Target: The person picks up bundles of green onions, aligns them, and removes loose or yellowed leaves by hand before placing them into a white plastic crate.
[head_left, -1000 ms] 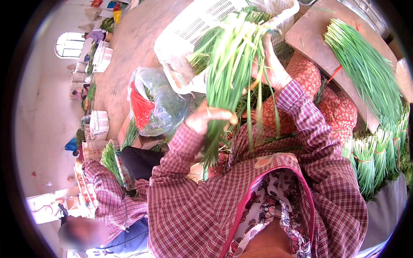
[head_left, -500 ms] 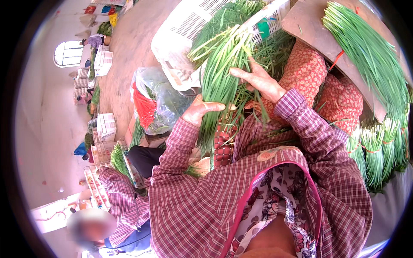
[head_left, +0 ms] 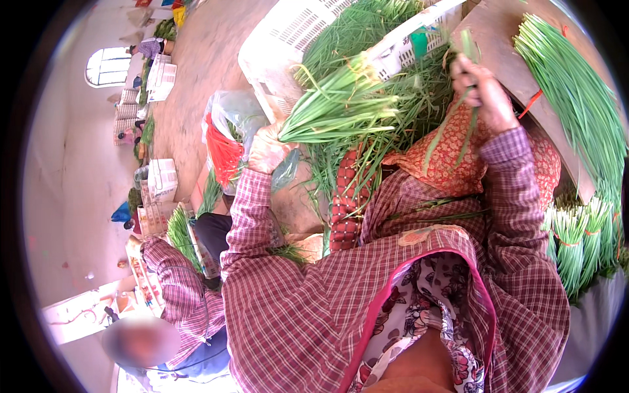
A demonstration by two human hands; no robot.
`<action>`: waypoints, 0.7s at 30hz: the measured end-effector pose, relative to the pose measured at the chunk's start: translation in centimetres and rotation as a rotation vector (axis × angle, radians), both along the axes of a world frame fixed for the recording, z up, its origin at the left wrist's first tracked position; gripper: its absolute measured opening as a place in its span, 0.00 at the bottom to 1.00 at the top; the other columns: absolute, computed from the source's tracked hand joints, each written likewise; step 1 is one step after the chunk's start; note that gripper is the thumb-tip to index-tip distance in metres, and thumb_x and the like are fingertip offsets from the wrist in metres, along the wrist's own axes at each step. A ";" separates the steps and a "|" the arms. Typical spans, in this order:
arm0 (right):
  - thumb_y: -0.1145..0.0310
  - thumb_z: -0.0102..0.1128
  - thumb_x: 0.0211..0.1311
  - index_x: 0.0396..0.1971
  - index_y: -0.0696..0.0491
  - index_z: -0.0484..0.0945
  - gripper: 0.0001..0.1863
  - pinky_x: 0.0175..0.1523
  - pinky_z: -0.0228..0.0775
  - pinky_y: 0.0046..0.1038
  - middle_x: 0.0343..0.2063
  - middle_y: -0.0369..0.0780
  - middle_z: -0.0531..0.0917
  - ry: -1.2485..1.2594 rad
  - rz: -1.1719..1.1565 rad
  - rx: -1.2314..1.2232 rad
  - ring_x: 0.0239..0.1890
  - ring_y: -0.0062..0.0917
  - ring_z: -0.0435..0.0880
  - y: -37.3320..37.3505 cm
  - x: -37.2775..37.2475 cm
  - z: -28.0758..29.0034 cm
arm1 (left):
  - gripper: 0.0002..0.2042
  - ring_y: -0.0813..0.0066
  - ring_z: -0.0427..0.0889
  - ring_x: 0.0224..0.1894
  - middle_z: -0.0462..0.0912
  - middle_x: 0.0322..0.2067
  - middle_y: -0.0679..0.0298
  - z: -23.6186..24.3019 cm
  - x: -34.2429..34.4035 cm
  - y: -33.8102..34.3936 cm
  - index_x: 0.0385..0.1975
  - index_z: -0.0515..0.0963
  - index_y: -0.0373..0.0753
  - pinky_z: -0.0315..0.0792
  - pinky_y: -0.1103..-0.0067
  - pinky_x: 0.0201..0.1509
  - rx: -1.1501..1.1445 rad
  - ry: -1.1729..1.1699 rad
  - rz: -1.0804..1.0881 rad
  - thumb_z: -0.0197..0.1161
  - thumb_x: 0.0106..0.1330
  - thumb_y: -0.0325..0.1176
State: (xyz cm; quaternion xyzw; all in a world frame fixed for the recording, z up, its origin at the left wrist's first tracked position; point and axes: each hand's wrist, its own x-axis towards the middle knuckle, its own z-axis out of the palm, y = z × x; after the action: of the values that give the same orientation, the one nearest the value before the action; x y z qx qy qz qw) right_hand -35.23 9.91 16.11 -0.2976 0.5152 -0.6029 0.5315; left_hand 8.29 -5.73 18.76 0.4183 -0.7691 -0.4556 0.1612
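Observation:
My left hand [head_left: 267,149] is closed round the gathered end of a bunch of green chives [head_left: 337,111], whose stalks fan out to the right, pale tips and cut ends showing. Over my lap to the right, my right hand [head_left: 481,92] is closed on a few loose chive leaves [head_left: 469,128] that dangle below it; motion blurs its fingers somewhat. Between the hands, loose chive leaves [head_left: 419,92] lie heaped over my lap and the red floral cloth [head_left: 445,154]. A white plastic crate [head_left: 259,56] of chives stands just beyond the bunch.
On the right, a board [head_left: 488,39] carries a long heap of chives [head_left: 576,98]. Tied chive bundles [head_left: 570,245] stand below it. Red ties [head_left: 223,160] lie in a clear plastic bag [head_left: 239,108] beside my left hand. A co-worker's checked sleeve [head_left: 180,281] is at lower left.
Both hands were together on the chives. My left hand has moved left with the bunch, now turned sideways; my right hand has pulled away to the right with a few leaves.

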 end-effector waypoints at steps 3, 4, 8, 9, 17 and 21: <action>0.44 0.52 0.67 0.44 0.53 0.77 0.25 0.31 0.63 0.17 0.29 0.33 0.78 0.244 0.188 -0.029 0.25 0.13 0.69 0.9 -1.1 1.4 | 0.19 0.81 0.80 0.43 0.83 0.44 0.63 -1.0 0.9 -0.5 0.49 0.79 0.33 0.75 0.83 0.47 0.310 0.368 0.114 0.58 0.58 0.11; 0.41 0.53 0.66 0.47 0.53 0.77 0.28 0.40 0.72 0.22 0.37 0.38 0.82 0.457 0.264 -0.016 0.33 0.18 0.77 1.0 1.1 2.8 | 0.19 0.82 0.79 0.44 0.83 0.45 0.64 -1.2 0.9 -0.4 0.50 0.78 0.33 0.75 0.83 0.47 0.325 0.409 0.154 0.58 0.59 0.12; 0.32 0.58 0.53 0.55 0.58 0.71 0.44 0.60 0.68 0.37 0.51 0.50 0.78 1.336 -0.019 -0.372 0.56 0.40 0.76 -1.2 5.4 1.8 | 0.24 0.81 0.79 0.46 0.81 0.48 0.65 -0.2 -2.5 0.6 0.58 0.73 0.33 0.75 0.83 0.50 0.210 0.483 0.120 0.56 0.61 0.12; 0.31 0.59 0.51 0.56 0.57 0.70 0.45 0.60 0.68 0.37 0.51 0.50 0.79 1.243 -0.038 -0.345 0.55 0.41 0.77 -1.9 6.5 2.5 | 0.24 0.81 0.79 0.47 0.81 0.49 0.64 0.3 -2.9 0.9 0.59 0.72 0.34 0.75 0.83 0.51 0.115 0.415 0.107 0.56 0.61 0.12; 0.30 0.59 0.49 0.53 0.62 0.69 0.48 0.42 0.77 0.39 0.34 0.50 0.84 1.155 -0.068 -0.027 0.37 0.42 0.85 -5.2 13.1 3.6 | 0.28 0.75 0.76 0.56 0.75 0.58 0.59 2.9 -5.8 2.3 0.63 0.66 0.30 0.71 0.78 0.61 -0.087 0.335 0.220 0.57 0.59 0.12; 0.42 0.51 0.67 0.42 0.59 0.80 0.30 0.33 0.76 0.40 0.22 0.43 0.84 1.223 -0.183 -0.249 0.26 0.32 0.84 -5.9 11.8 0.1 | 0.27 0.76 0.79 0.52 0.79 0.53 0.62 2.9 -5.9 1.7 0.61 0.70 0.38 0.73 0.81 0.56 -0.233 0.372 0.138 0.57 0.61 0.13</action>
State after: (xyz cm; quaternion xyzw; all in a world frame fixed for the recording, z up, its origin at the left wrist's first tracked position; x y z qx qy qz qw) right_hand -23.45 4.00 16.23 -0.6028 0.6754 -0.4221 0.0484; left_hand 2.44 -4.01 21.66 0.3573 -0.7429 -0.4210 0.3783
